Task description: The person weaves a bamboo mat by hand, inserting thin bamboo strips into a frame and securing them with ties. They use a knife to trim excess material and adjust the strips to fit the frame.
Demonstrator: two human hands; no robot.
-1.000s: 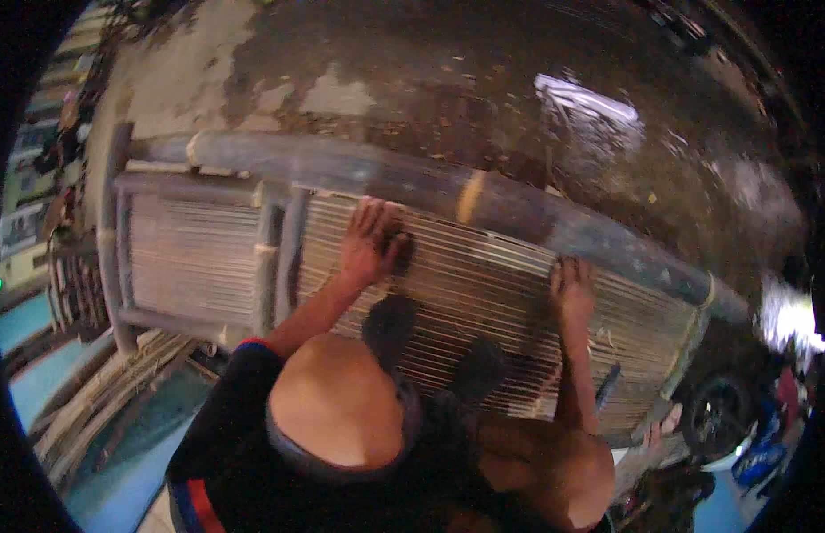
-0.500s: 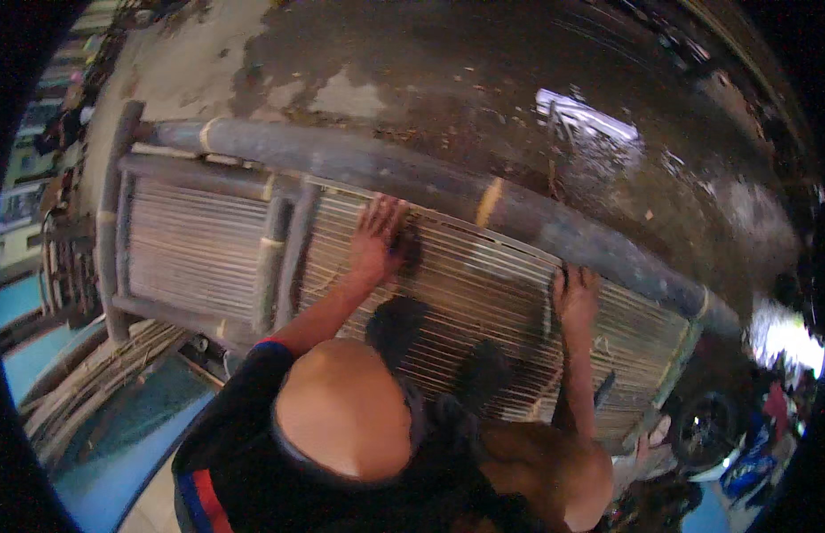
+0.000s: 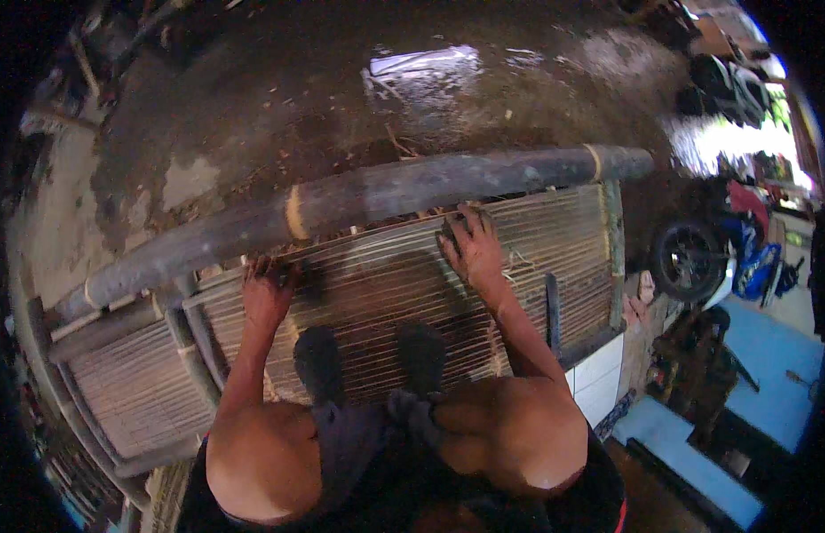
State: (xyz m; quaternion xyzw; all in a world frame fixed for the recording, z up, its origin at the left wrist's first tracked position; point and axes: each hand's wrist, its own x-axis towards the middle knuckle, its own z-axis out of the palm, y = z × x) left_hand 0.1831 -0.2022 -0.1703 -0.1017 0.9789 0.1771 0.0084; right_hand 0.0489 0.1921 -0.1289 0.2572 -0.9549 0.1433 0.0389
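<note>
I squat on a bamboo bench frame whose thin parallel slats (image 3: 386, 293) spread beneath my feet. A thick round bamboo pole (image 3: 404, 186) runs along the far side, with a pale ring at a joint. My left hand (image 3: 269, 291) rests at the slats' far edge, near a crossbar (image 3: 190, 351), its fingers stretched toward the pole. My right hand (image 3: 476, 253) lies further right on the same edge, fingers spread and pressed on the slats. Neither hand visibly holds anything. The undersides of both hands are hidden.
A dark narrow strip (image 3: 553, 311) lies on the slats right of my right arm. Beyond the pole is wet, dark ground (image 3: 315, 107). At the right stand a motorbike wheel (image 3: 688, 258) and a light blue surface (image 3: 777, 364). White tiles (image 3: 599, 377) border the bench's near right.
My view has swung to the right, bringing more of the wheel and blue surface in. The right hand's fingers, curled over the edge before, are now spread. The left hand remains near the crossbar.
</note>
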